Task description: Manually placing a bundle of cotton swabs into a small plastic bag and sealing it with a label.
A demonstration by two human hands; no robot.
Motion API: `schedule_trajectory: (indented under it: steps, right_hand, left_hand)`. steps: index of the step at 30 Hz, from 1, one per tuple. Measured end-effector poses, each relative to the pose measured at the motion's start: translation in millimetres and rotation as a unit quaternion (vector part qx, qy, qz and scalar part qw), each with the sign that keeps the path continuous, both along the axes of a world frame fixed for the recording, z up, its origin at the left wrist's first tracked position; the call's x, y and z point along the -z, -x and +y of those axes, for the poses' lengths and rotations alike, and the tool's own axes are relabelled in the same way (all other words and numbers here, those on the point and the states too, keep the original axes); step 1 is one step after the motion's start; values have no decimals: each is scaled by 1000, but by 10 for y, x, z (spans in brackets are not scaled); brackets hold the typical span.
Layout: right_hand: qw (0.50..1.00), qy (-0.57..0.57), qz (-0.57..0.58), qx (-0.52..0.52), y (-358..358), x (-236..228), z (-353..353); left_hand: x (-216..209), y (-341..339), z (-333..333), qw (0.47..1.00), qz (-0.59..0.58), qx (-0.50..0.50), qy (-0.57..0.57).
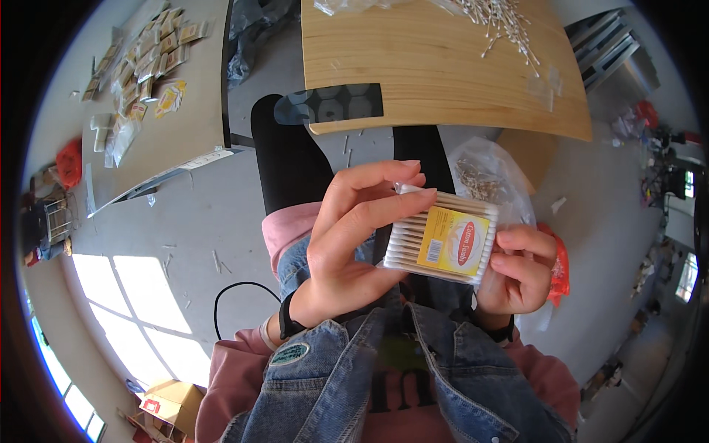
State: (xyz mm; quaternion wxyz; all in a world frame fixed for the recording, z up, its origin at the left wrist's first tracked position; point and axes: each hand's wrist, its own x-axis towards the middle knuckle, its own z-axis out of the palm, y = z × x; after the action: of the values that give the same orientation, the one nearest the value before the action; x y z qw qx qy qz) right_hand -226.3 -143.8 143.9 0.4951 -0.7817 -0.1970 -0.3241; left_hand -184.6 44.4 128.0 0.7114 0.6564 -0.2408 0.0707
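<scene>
A clear flat pack of cotton swabs (406, 238) with a yellow label is held up over my lap, slightly tilted. My left hand (343, 236) grips its left end, with fingers over the top edge and the thumb under the lower corner. At the pack's right end, my right hand (523, 269) pinches it with bent fingers; that thumb is hidden. The white cotton tips line both ends of the pack, and the wooden sticks show between them.
Ahead stands a wooden table (443, 70) with a pile of loose swabs (502, 22) at its far right. Many swab packs (151, 59) lie on another table (185, 125) at left. A plastic bag (509, 173) holding swabs is beyond my right hand. Scattered sticks lie on the floor (244, 199).
</scene>
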Motion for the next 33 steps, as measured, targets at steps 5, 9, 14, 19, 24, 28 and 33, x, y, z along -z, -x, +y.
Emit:
schedule_trajectory:
  steps: [5,9,14,19,24,28,33]
  right_hand:
    - [998,-34,50,16,-47,34,21]
    - [996,-44,71,22,-33,81,27]
    - [989,-76,125,13,-11,96,42]
    - [989,-50,138,8,16,109,19]
    - [991,-35,132,-7,6,117,43]
    - [988,-37,149,-24,9,185,67]
    - [980,-115,149,-64,-3,367,83]
  left_hand:
    - [-49,5,-19,999,40,18,8]
    - [-47,-1,1,999,41,7,3]
    - [-61,6,48,998,53,-3,-27]
    - [-92,-2,26,998,50,-13,-25]
    - [-70,-6,24,997,76,-13,-10]
    - [-62,0,-4,999,45,-27,-10]
    - [-123,39,-19,988,-55,-74,-122]
